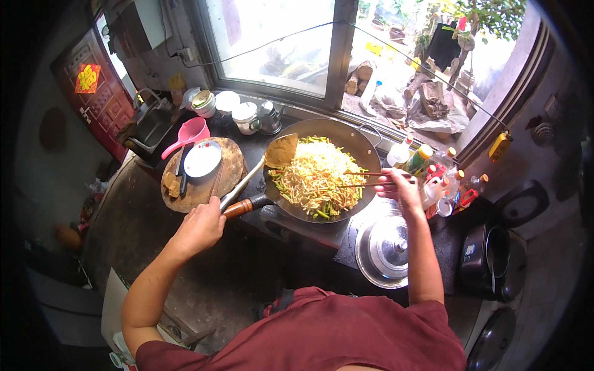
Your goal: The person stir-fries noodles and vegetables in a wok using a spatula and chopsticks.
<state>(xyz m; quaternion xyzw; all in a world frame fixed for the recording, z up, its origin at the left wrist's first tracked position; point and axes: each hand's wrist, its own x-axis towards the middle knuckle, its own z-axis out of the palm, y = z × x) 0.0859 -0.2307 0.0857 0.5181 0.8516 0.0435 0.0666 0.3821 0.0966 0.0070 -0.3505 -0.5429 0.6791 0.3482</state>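
A large metal wok (366, 148) with a wooden handle (239, 209) stands on the stove, filled with noodles (315, 178) and cut green vegetables (324, 213). My left hand (204, 222) grips the long handle of a spatula (280, 150), whose broad blade rests at the left side of the noodles. That hand is just left of the wok's handle. At the wok's right side, my right hand (399, 188) holds a pair of dark chopsticks (366, 185), their tips spread apart in the noodles.
A round wooden chopping board (234, 155) at the left bears a white plate (203, 159), a knife (183, 184) and other chopsticks. A pink ladle (192, 131) lies behind it. Several bottles (436, 190) crowd the right. A lidded metal pot (389, 246) stands near my right forearm.
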